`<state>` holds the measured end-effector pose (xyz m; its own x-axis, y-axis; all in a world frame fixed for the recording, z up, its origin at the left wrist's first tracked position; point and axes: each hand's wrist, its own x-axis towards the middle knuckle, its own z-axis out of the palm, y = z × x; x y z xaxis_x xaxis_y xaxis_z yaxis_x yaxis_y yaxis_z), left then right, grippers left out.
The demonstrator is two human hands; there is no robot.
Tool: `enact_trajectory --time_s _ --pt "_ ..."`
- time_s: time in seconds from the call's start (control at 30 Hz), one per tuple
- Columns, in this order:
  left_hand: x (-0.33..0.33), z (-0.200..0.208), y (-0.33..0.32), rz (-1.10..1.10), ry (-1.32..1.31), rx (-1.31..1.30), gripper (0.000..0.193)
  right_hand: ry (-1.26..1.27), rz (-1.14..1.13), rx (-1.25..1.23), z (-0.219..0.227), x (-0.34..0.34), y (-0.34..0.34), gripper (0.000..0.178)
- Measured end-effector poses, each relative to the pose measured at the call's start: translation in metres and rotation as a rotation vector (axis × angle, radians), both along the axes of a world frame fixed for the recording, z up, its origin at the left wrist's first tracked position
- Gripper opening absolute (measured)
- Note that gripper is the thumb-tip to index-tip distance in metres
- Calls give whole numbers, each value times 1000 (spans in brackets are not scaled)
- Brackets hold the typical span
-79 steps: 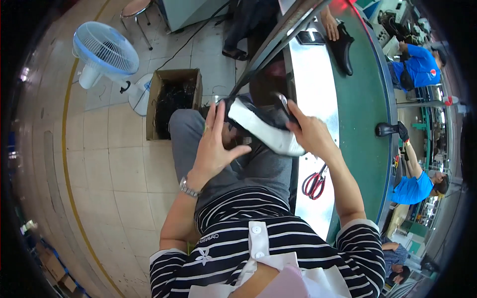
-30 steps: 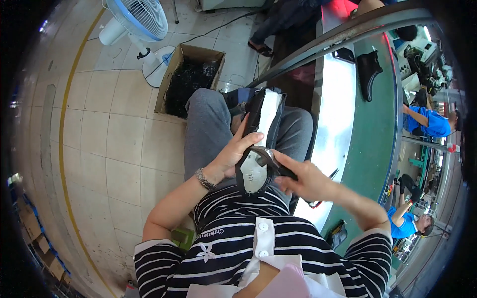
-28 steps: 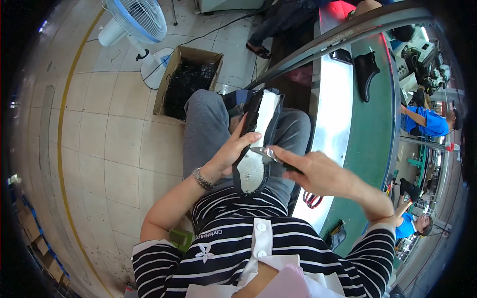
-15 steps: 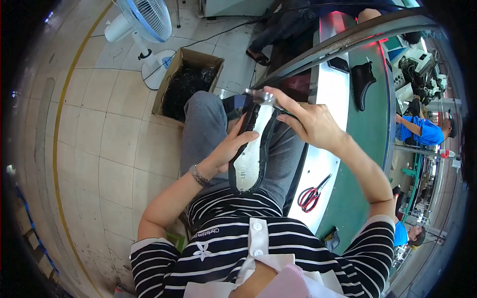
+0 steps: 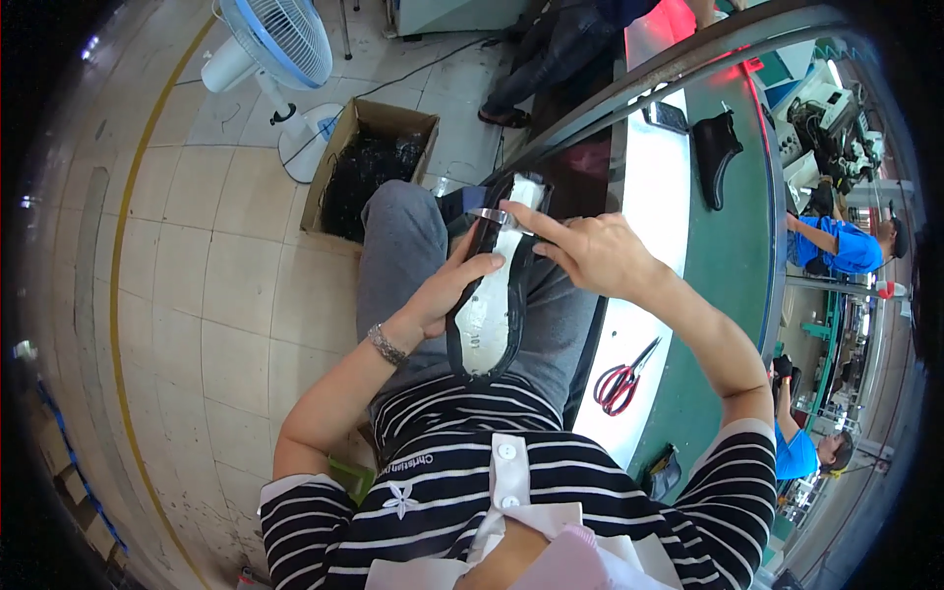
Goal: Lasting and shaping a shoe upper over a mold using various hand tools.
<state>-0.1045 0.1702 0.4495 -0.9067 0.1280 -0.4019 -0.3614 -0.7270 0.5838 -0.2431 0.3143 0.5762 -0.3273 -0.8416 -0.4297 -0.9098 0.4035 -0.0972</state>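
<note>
A black shoe (image 5: 485,329) lies sole up over my lap, its white underside facing me and its black edges folded in around it. My left hand (image 5: 444,295) grips it from the left side, thumb pressed on the white surface. In my right hand (image 5: 608,258) is a hand tool with a shiny metal head (image 5: 486,213); its handle is mostly covered by my fingers, so I cannot make out the exact kind. The metal head lies across the far part of the shoe, and my right index finger stretches along it.
At my right, a green conveyor belt (image 5: 703,324) with a lit white ledge (image 5: 618,344) carries red-handled scissors (image 5: 619,385) and a black boot (image 5: 716,157). A metal rail (image 5: 590,123) crosses ahead. A cardboard box (image 5: 313,211) of black scraps and a fan (image 5: 280,49) stand on the floor. Co-workers are beyond.
The tool and my right hand have come nearer along the shoe, from its far end to a little short of it. My left hand still holds the shoe.
</note>
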Motion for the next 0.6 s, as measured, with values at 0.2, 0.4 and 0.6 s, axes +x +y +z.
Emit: enact_trajectory --time_s 0.2,0.4,0.6 --pt "2 -1 -1 -39 -5 -9 83 -118 -44 -103 -18 4 5 65" --pt "3 6 -8 -113 -82 28 85 -144 -46 -348 -9 18 13 66" --pt "3 3 -10 -101 -80 77 89 -77 51 -136 8 22 3 66"
